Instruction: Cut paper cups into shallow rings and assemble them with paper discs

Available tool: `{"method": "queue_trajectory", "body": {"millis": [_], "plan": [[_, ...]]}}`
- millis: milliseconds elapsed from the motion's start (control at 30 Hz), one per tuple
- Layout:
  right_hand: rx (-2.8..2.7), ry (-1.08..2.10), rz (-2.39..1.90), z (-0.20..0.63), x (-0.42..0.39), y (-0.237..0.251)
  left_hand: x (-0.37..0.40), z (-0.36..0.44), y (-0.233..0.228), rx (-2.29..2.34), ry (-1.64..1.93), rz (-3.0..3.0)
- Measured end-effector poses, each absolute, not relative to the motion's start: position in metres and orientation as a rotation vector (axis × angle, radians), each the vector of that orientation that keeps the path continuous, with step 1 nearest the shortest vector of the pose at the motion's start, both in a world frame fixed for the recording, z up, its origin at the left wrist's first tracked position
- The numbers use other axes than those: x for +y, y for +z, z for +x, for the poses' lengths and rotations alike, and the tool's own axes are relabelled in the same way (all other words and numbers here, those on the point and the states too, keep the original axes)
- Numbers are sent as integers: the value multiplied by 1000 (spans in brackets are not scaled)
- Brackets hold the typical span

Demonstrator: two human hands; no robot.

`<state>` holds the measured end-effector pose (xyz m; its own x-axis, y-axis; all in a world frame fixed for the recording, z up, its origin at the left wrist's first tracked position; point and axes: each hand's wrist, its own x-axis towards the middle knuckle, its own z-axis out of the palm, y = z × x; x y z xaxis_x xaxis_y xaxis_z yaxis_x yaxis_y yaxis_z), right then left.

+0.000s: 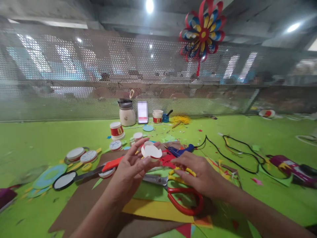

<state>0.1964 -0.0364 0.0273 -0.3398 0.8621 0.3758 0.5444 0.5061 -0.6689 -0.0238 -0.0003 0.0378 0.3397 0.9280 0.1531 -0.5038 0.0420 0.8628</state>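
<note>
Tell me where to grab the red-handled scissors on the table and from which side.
Grab the red-handled scissors by the big red loop, coming from above on the near side. They lie flat with the blades pointing left toward the left hand; the right hand rests over the middle, and the loop sits free just below it.

Paper cup (151, 152) in left hand (131, 168)

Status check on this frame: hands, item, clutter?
Left hand grips white paper cup, raised. Right hand down on paper scraps, above red-handled scissors. Paper sheets, lids crowd the green table.
</note>
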Motion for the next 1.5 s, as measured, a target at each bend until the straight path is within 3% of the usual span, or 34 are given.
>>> {"method": "queue_trajectory", "body": {"millis": [700,967,1267,1500], "plan": [[-1496,1608,-936,184,-9,29,-10,-8,32,484,1119,1240],[-1517,1582,-1019,185,-3,7,-2,-7,18,467,1072,1132],[-1547,991,-1201,214,5,-5,8,-9,6,557,1082,1067],[-1773,954,-1084,199,-6,-4,5,-8,1,535,1060,1024]]}}
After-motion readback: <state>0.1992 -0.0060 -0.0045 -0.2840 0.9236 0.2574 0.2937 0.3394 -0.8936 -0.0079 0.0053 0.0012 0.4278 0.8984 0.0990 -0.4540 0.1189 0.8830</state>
